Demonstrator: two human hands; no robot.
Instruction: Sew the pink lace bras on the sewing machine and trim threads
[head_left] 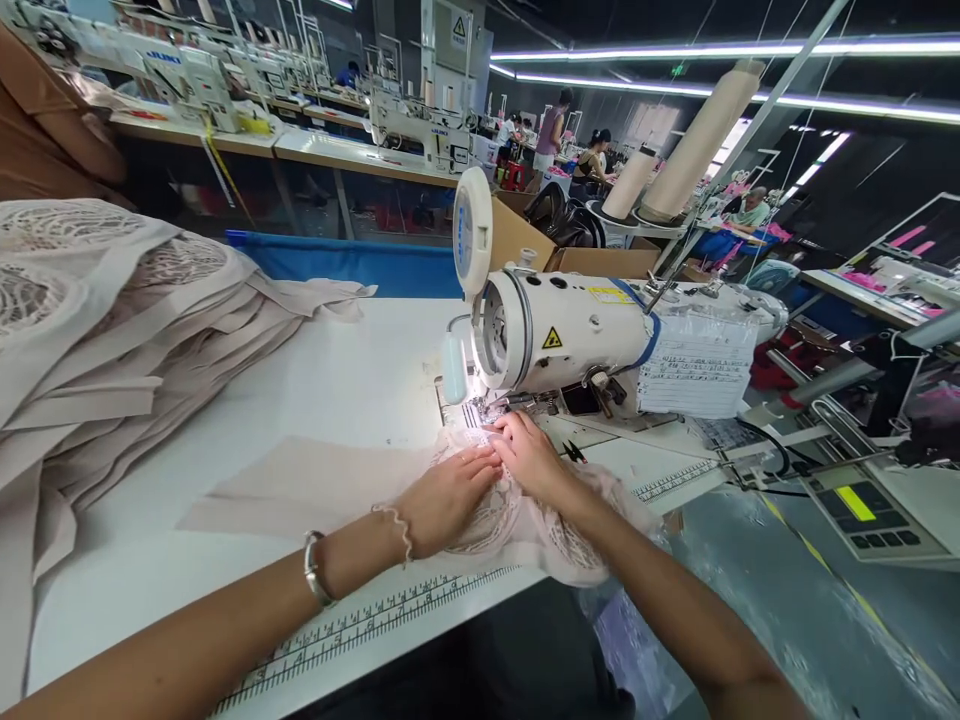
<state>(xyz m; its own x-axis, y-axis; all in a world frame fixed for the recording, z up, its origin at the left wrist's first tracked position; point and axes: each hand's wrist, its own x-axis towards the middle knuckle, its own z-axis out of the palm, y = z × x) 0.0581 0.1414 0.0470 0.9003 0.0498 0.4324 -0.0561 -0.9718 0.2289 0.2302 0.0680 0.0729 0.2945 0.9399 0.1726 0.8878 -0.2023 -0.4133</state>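
Left hand lies flat, palm down, fingers together and stretched forward, pressing on the lace piece; nothing is gripped, it just pins the cloth to the bench. Right hand sits just beside it, touching at the fingers, also spread flat on the same lace, fingertips reaching up to the lit spot under the needle area of the sewing machine. A bangle and a thin bracelet circle the left wrist.

The lace piece bunches under both palms and spills over the near bench edge below the right wrist. It looks featherlight, limp and open-patterned, likely to stretch, pucker or snag, so flat palms and light fingertip pressure near the needle suit it better than a pinch; hold close to the seam line, I'd judge.

Left of the left hand, a flat beige fabric panel lies on the bench, running under the lace. Along the near edge below both hands runs a printed ruler strip. Farther left, well apart, a heap of beige strips and lace pieces is piled high. Right of the right hand, small black snips rest on the bench, and beyond them a control panel with a lit yellow display. Beyond the machine, thread cones stand tall.
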